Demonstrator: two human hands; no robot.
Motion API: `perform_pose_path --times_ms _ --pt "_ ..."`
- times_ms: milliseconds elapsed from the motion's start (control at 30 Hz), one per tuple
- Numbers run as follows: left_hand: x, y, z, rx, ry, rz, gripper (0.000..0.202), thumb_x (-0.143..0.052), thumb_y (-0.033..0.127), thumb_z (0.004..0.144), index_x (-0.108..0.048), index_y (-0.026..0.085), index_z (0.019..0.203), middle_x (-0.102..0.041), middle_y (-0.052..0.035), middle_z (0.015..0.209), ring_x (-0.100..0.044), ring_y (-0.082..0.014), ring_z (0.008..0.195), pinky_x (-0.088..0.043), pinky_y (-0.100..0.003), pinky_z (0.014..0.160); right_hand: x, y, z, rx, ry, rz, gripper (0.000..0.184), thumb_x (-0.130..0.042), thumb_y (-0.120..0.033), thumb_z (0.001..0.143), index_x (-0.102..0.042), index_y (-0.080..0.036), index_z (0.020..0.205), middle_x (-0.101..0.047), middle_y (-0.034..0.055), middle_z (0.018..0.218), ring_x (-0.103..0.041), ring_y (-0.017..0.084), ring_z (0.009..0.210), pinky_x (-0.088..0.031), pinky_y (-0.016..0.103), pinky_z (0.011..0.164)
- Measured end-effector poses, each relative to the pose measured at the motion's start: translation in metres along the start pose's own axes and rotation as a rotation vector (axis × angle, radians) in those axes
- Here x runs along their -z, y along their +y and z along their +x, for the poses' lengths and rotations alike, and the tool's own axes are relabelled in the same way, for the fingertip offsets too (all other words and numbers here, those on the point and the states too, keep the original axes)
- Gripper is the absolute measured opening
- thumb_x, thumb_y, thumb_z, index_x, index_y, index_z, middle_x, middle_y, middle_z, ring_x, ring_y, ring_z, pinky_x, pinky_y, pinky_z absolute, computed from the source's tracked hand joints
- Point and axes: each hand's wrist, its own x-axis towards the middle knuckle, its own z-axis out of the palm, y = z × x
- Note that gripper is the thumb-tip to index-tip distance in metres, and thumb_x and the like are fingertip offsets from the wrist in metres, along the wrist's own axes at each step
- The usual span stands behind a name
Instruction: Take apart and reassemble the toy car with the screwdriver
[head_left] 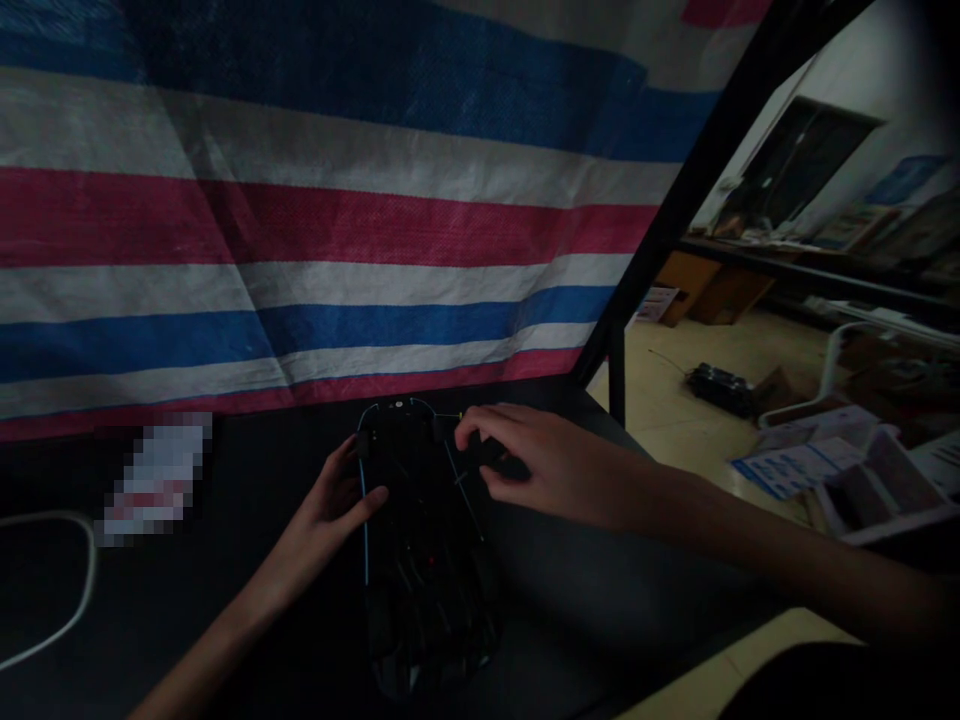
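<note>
A black toy car [420,520] lies with its underside up on the dark tabletop, its edges trimmed in pale blue. Along its left side my left hand [341,495] grips it, thumb over the underside's edge and fingers against the side. My right hand [532,460] is at the car's front right, fingers curled towards the thumb. Something dark shows between them, too dim to name. A thin line with a small yellowish tip runs from the car's front corner to these fingertips. A tiny red spot shows on the underside.
A striped red, white and blue woven sheet [375,230] hangs behind the black table [577,590]. At left are a blurred-out pale item [157,475] and a white cable [94,560]. On the floor at right sit another dark toy car [720,388] and boxes [881,480].
</note>
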Motion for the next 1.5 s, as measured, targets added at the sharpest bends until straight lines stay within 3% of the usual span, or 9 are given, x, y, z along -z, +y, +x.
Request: perform_pose_path --times_ms 133,300,467,633,800,1100,1233,1367,1500 --pt "0.0 0.003 0.0 -0.011 0.004 0.017 0.08 -0.067 0.05 0.091 -0.03 0.029 0.159 -0.032 -0.0128 0.171 -0.039 -0.0365 0.152 -0.039 -0.053 0.121 0.005 -0.006 0.005 -0.079 -0.06 -0.081 0.019 -0.05 -0.033 0.103 -0.065 -0.022 0.101 -0.065 -0.0003 0.078 -0.06 0.016 0.07 -0.038 0.03 0.068" --pt "-0.001 0.005 -0.001 0.002 0.005 -0.013 0.08 -0.068 0.051 0.09 -0.031 0.03 0.158 -0.031 -0.0124 0.172 -0.039 -0.0378 0.152 -0.037 -0.055 0.122 0.0 -0.007 0.011 0.014 0.058 -0.066 0.019 -0.06 -0.019 0.09 -0.059 -0.019 0.109 -0.067 0.0059 0.102 -0.062 0.018 0.092 -0.041 0.03 0.08" --pt "-0.001 0.003 0.001 -0.001 0.007 0.002 0.082 -0.069 0.051 0.089 -0.03 0.028 0.158 -0.029 -0.0121 0.173 -0.037 -0.0357 0.153 -0.037 -0.05 0.123 -0.001 -0.006 0.013 -0.042 0.001 -0.11 0.013 -0.048 -0.026 0.101 -0.059 -0.021 0.106 -0.062 -0.0006 0.078 -0.057 0.015 0.068 -0.036 0.03 0.067" --pt "-0.002 0.005 0.0 -0.006 0.004 0.026 0.081 -0.067 0.052 0.09 -0.03 0.028 0.158 -0.03 -0.0121 0.172 -0.037 -0.0355 0.153 -0.038 -0.051 0.122 0.0 -0.007 0.013 0.005 0.019 -0.008 0.016 -0.056 -0.023 0.095 -0.057 -0.02 0.11 -0.069 0.0056 0.1 -0.062 0.019 0.091 -0.041 0.03 0.08" --pt "-0.003 0.008 -0.002 0.004 0.014 0.015 0.081 -0.068 0.051 0.09 -0.032 0.028 0.158 -0.031 -0.0119 0.172 -0.039 -0.0348 0.153 -0.038 -0.05 0.123 -0.001 -0.007 0.015 -0.044 0.011 -0.027 0.011 -0.052 -0.027 0.1 -0.061 -0.021 0.1 -0.064 -0.0002 0.078 -0.059 0.015 0.071 -0.038 0.029 0.07" --pt "-0.002 0.008 0.0 0.011 0.016 0.01 0.084 -0.069 0.051 0.09 -0.03 0.027 0.16 -0.03 -0.0134 0.172 -0.038 -0.0352 0.153 -0.038 -0.05 0.122 0.008 -0.009 0.015 -0.002 -0.034 -0.129 0.015 -0.049 -0.025 0.101 -0.064 -0.021 0.099 -0.067 0.0005 0.079 -0.058 0.016 0.071 -0.037 0.031 0.074" --pt "-0.002 0.007 -0.001 0.001 0.019 0.024 0.084 -0.067 0.052 0.09 -0.029 0.027 0.16 -0.03 -0.0135 0.172 -0.037 -0.0358 0.153 -0.039 -0.05 0.122 0.007 -0.008 0.017 0.032 0.005 -0.119 0.014 -0.059 -0.02 0.092 -0.06 -0.018 0.106 -0.07 0.0039 0.096 -0.062 0.017 0.086 -0.039 0.031 0.084" --pt "0.0 0.004 -0.001 -0.024 -0.001 0.042 0.081 -0.065 0.052 0.092 -0.028 0.029 0.161 -0.03 -0.0122 0.172 -0.039 -0.0356 0.152 -0.04 -0.051 0.121 0.004 -0.006 0.018 -0.045 0.025 -0.192 0.013 -0.05 -0.027 0.101 -0.06 -0.02 0.101 -0.068 0.0027 0.085 -0.061 0.017 0.075 -0.037 0.031 0.074" --pt "0.0 0.005 -0.001 -0.016 0.008 0.055 0.081 -0.065 0.052 0.092 -0.029 0.029 0.16 -0.031 -0.0122 0.172 -0.042 -0.036 0.151 -0.042 -0.05 0.12 0.004 -0.005 0.017 0.002 0.001 -0.115 0.013 -0.057 -0.022 0.093 -0.058 -0.02 0.106 -0.068 0.0014 0.086 -0.059 0.016 0.075 -0.038 0.029 0.074"
